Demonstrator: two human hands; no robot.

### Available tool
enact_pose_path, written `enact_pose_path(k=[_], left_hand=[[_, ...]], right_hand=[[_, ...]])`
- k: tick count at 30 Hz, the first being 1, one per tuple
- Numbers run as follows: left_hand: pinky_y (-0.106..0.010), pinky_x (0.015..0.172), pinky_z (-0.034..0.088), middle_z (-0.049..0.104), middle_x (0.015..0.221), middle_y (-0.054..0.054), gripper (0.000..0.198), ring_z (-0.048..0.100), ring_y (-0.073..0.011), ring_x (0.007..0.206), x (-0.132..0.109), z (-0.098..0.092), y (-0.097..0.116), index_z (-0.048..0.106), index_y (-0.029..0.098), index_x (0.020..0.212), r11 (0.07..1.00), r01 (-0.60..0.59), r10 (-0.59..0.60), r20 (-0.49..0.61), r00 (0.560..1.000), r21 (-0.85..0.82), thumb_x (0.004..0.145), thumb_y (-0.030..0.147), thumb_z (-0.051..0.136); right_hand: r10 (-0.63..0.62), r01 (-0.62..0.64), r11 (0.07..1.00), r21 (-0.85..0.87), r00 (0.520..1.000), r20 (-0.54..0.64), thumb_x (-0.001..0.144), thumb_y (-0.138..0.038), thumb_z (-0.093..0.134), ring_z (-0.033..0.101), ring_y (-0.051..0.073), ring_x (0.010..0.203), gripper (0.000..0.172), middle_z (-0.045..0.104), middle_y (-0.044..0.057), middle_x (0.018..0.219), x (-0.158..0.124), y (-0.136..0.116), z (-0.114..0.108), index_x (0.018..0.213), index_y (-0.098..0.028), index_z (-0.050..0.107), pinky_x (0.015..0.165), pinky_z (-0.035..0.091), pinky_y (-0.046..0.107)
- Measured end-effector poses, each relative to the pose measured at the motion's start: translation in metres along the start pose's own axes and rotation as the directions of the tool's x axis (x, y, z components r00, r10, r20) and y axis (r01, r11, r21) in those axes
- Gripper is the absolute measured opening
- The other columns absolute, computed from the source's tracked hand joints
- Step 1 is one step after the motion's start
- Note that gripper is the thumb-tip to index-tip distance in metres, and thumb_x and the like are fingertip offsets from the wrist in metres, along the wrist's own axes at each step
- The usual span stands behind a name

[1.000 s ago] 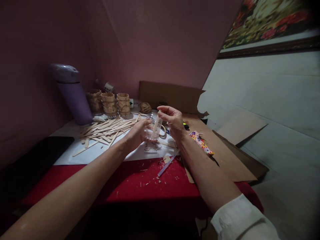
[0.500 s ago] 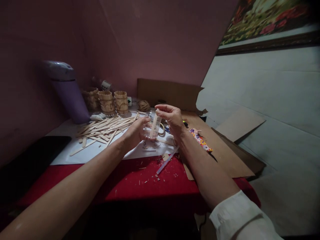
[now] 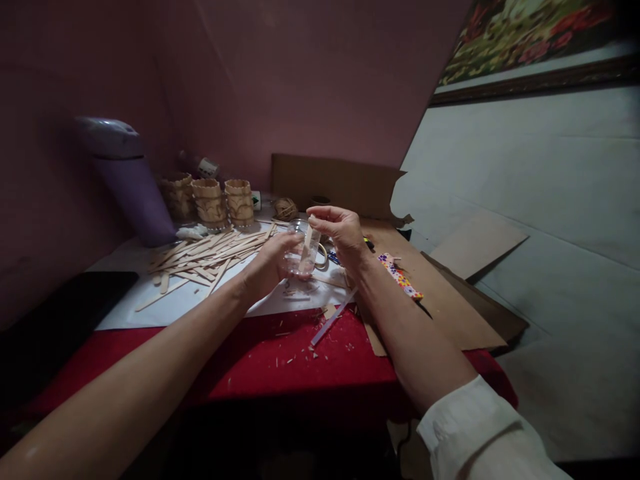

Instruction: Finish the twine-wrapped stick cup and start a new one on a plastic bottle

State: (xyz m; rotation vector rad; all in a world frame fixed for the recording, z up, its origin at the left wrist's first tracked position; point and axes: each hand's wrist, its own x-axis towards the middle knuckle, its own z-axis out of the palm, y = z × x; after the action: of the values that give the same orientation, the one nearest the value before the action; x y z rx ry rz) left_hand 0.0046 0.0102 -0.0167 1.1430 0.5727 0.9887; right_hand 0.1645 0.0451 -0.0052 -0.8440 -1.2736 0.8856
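While grasping a clear plastic cup (image 3: 313, 255) in the left hand (image 3: 273, 261) above the white paper (image 3: 125, 303), pinching a wooden craft stick (image 3: 307, 244) by its upper end in the right hand (image 3: 343, 233), slightly tilted along the cup's wall, inside or outside unclear. Showing also, to the left, a heap of loose sticks (image 3: 210, 257) before three scallop-rimmed cups (image 3: 209, 205) and, nearer, a translucent strip (image 3: 328, 325) on the red cloth (image 3: 235, 363).

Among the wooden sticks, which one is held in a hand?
The stick tilted along the clear jar, its top pinched by the right hand; the left hand holds the jar. The other loose sticks lie on the table.
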Motion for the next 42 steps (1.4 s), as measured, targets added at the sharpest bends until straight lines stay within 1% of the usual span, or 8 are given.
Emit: enact_pose_path(k=[5, 10, 15, 20, 25, 29, 33, 42], left_hand=[[-0.036, 0.06, 0.058, 0.063, 0.085, -0.004, 0.046, 0.065, -0.0185, 0.065, -0.002, 0.002, 0.0, 0.055, 0.016, 0.109, 0.999, -0.009, 0.011, -0.036, 0.999, 0.043, 0.07, 0.028, 0.078], [-0.031, 0.056, 0.056, 0.064, 0.081, -0.004, 0.033, 0.063, -0.0158, 0.06, 0.0, 0.001, -0.002, 0.059, 0.015, 0.1, 1.0, 0.026, -0.026, -0.027, 0.999, -0.01, 0.07, 0.022, 0.073], [-0.026, 0.054, 0.054, 0.065, 0.078, -0.006, 0.022, 0.065, -0.0166, 0.061, 0.003, -0.003, -0.002, 0.06, 0.013, 0.094, 0.989, 0.102, -0.1, 0.021, 0.995, -0.107, 0.076, 0.023, 0.065], [-0.027, 0.055, 0.055, 0.064, 0.079, -0.005, 0.03, 0.064, -0.0158, 0.061, 0.001, -0.003, 0.002, 0.057, 0.014, 0.1, 0.994, 0.055, -0.058, -0.032, 0.998, -0.095, 0.073, 0.021, 0.066], [-0.026, 0.053, 0.053, 0.063, 0.082, -0.002, 0.043, 0.063, -0.0146, 0.059, 0.0, 0.0, 0.002, 0.054, 0.018, 0.104, 0.999, -0.036, 0.033, -0.093, 0.995, -0.029, 0.067, 0.024, 0.074], [-0.028, 0.055, 0.054, 0.063, 0.082, -0.002, 0.046, 0.062, -0.0141, 0.06, 0.001, 0.0, 0.0, 0.057, 0.017, 0.104, 0.997, -0.081, 0.08, -0.091, 0.993, -0.002, 0.064, 0.027, 0.078], [-0.029, 0.058, 0.054, 0.062, 0.082, -0.001, 0.048, 0.061, -0.0134, 0.06, 0.002, -0.001, -0.004, 0.056, 0.018, 0.106, 0.995, -0.101, 0.1, -0.082, 0.992, -0.01, 0.065, 0.028, 0.079], [-0.03, 0.055, 0.053, 0.061, 0.083, -0.001, 0.052, 0.061, -0.014, 0.059, 0.004, -0.004, -0.008, 0.056, 0.018, 0.11, 0.994, -0.107, 0.109, -0.092, 0.99, 0.028, 0.066, 0.032, 0.079]], right_hand=[[0.026, -0.027, 0.999, 0.047, 1.0, 0.005, 0.058, -0.024, 0.085, 0.06, 0.014, 0.074, 0.021, 0.071, 0.0, 0.077, 0.0, 0.0, 0.001, 0.077, -0.021, 0.076, 0.073, 0.049, 0.032], [0.029, -0.03, 0.998, 0.061, 0.999, 0.02, 0.057, -0.029, 0.086, 0.059, 0.014, 0.075, 0.026, 0.068, -0.001, 0.077, 0.001, 0.003, 0.002, 0.079, -0.021, 0.074, 0.074, 0.048, 0.032], [0.046, -0.044, 0.998, 0.049, 0.998, -0.043, 0.062, -0.052, 0.085, 0.058, 0.015, 0.076, 0.039, 0.068, 0.001, 0.079, 0.001, 0.004, 0.008, 0.081, -0.021, 0.072, 0.07, 0.046, 0.03], [0.144, -0.143, 0.989, 0.028, 0.989, -0.043, 0.061, -0.075, 0.076, 0.056, 0.014, 0.07, 0.057, 0.067, 0.002, 0.073, -0.004, 0.001, 0.013, 0.071, -0.02, 0.068, 0.067, 0.042, 0.029], [0.139, -0.151, 0.985, 0.078, 0.98, 0.143, 0.049, -0.058, 0.09, 0.054, 0.012, 0.067, 0.052, 0.065, -0.002, 0.072, -0.008, 0.001, 0.015, 0.072, -0.019, 0.065, 0.069, 0.042, 0.029], [0.112, -0.123, 0.989, 0.079, 0.985, 0.134, 0.043, -0.046, 0.094, 0.051, 0.01, 0.063, 0.047, 0.061, -0.005, 0.065, -0.007, 0.002, 0.016, 0.065, -0.018, 0.063, 0.068, 0.04, 0.028], [0.111, -0.125, 0.988, 0.09, 0.983, 0.147, 0.05, -0.04, 0.089, 0.053, 0.012, 0.067, 0.037, 0.064, -0.003, 0.069, -0.01, -0.002, 0.016, 0.067, -0.017, 0.066, 0.07, 0.039, 0.029], [0.127, -0.14, 0.986, 0.088, 0.981, 0.144, 0.053, -0.038, 0.087, 0.051, 0.013, 0.067, 0.032, 0.063, -0.001, 0.071, -0.016, -0.007, 0.015, 0.067, -0.017, 0.066, 0.071, 0.038, 0.03]])
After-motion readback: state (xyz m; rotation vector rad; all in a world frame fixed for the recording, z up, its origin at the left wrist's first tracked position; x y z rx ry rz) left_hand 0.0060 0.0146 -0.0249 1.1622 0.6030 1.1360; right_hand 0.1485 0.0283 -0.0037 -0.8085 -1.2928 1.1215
